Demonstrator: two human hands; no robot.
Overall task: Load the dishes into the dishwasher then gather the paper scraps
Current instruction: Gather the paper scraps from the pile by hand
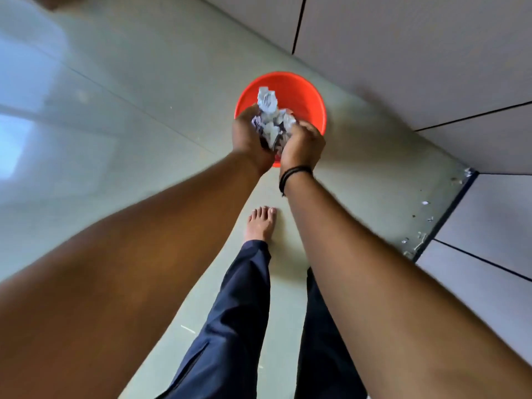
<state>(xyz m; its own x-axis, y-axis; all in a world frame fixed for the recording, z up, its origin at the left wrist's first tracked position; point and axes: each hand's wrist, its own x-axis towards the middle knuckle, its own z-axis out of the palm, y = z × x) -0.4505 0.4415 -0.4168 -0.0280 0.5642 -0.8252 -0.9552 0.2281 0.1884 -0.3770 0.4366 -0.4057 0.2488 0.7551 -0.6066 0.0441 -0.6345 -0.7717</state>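
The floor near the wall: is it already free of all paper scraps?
No, small paper scraps lie on the floor by the wall.

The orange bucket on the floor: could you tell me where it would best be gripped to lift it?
Probably the far rim of the orange bucket, from above: it stands upright and open, no handle shows, and both hands cover the near rim.
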